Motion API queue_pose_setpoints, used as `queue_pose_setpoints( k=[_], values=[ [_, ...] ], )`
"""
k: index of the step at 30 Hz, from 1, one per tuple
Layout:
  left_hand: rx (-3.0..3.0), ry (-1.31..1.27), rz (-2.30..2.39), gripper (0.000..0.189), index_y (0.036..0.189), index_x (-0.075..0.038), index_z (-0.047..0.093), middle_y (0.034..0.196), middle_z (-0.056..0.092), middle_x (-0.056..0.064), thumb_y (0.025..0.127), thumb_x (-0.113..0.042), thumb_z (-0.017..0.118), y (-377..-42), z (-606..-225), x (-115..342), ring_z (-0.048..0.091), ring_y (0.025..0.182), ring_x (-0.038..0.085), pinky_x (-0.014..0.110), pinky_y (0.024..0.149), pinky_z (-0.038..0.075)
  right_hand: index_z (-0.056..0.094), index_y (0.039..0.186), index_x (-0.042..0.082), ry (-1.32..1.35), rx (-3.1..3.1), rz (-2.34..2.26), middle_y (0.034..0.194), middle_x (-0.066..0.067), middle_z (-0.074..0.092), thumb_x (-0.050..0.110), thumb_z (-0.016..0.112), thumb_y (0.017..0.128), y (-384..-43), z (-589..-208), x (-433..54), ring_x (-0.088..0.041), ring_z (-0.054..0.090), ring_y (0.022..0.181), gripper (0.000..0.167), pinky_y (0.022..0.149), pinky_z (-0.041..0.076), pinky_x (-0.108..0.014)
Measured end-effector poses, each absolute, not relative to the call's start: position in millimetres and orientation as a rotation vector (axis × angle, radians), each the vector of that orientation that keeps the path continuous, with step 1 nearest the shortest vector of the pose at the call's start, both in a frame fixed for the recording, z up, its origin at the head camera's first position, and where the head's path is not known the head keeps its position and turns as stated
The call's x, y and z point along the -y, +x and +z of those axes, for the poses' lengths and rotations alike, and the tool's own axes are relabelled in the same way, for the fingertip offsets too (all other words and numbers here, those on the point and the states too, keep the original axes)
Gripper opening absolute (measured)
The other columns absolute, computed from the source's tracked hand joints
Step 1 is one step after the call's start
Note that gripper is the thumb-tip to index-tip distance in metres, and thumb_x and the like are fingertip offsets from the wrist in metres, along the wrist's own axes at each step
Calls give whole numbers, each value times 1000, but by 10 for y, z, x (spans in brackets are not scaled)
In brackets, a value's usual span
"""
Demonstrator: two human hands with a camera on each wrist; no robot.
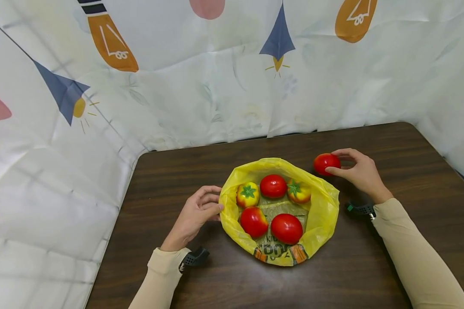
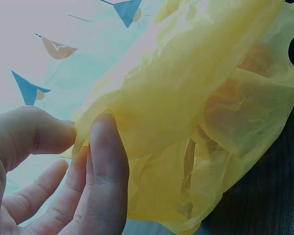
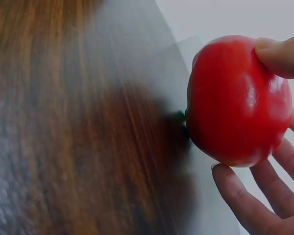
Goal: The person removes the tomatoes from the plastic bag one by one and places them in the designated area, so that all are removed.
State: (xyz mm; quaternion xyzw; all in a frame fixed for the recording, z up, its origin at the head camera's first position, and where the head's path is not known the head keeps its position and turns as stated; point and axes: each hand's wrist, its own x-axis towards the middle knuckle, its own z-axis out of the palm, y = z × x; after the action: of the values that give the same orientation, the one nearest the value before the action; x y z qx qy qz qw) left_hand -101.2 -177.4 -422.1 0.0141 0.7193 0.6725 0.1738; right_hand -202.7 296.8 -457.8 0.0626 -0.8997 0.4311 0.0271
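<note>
A yellow plastic bag (image 1: 326,206) stands open on the table with several toy tomatoes inside, among them a red tomato (image 1: 286,228) and a yellow one with a green star-shaped top (image 1: 248,194). My left hand (image 1: 197,214) pinches the bag's left rim between thumb and fingers; the left wrist view shows the thin plastic (image 2: 152,112) caught there. Beyond the bag's right side, my right hand (image 1: 357,171) holds another red tomato (image 1: 327,164) by thumb and fingertips. In the right wrist view this tomato (image 3: 237,103) fills the grasp, clear of the bag.
The dark wooden table (image 1: 170,171) has a rounded far right corner. Behind it and to the left hangs a white printed cloth (image 1: 216,86) with lamp and rocket pictures. Both wrists wear black bands, the left one (image 1: 195,257) close to the tabletop.
</note>
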Motion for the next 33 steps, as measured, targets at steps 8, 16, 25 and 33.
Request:
queue_pose_setpoints(
  k=[8,16,25,33],
  values=[
    [-2043,43,1900,53,141,-10,49,123,65,14,95,-14,74,-1010,-4232,1776,73,93,16,32,81,65,60,137,11,203,2783,1315,138,-16,61,38,79,92,-2008,-4568,-2965,-24,61,115,56,77,47,1],
    [-2042,57,1906,52,141,-10,50,124,66,15,95,-15,75,-1013,-4234,1784,74,93,16,32,81,65,60,136,11,205,2753,1347,139,-11,59,36,80,91,-1995,-4557,-2971,-13,62,111,56,82,44,4],
    [-2054,46,1902,51,141,-9,51,122,67,11,96,-16,74,-997,-4225,1809,73,94,15,32,82,65,59,138,9,205,2768,1351,142,-12,57,39,79,91,-1989,-4512,-2959,-33,59,120,59,80,42,5],
    [-2054,53,1910,50,140,-10,51,123,66,12,96,-16,74,-1013,-4228,1805,74,96,16,33,83,65,61,136,10,183,2756,1325,139,-11,60,40,78,92,-1968,-4462,-2977,-32,59,118,55,80,43,5]
  ],
)
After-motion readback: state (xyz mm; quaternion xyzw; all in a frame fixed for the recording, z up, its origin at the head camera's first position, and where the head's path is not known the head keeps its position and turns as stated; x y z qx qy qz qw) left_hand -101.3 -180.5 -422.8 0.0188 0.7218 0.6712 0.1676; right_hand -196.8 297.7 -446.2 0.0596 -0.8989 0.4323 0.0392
